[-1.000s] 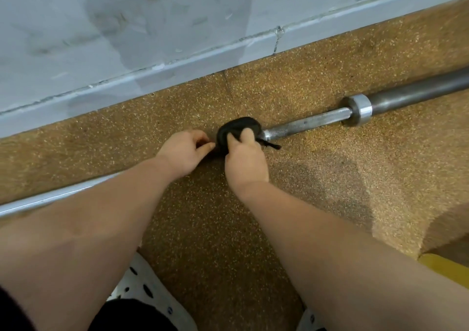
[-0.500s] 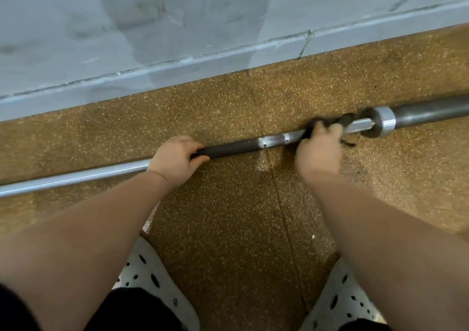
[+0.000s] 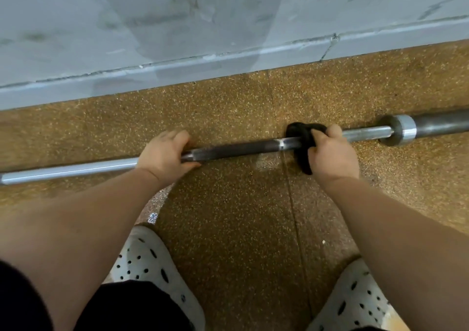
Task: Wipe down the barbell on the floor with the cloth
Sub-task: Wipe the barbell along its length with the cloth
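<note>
The barbell [image 3: 241, 149] lies on the speckled brown rubber floor [image 3: 228, 216], parallel to its far edge below the grey wall [image 3: 177, 26]. The left hand [image 3: 165, 155] curls around the dark knurled stretch of the round steel shaft. Well apart from it, the right hand [image 3: 330, 153] clamps a crumpled black cloth [image 3: 302, 137] around the smooth shaft, near the thick metal collar [image 3: 401, 132].
</note>
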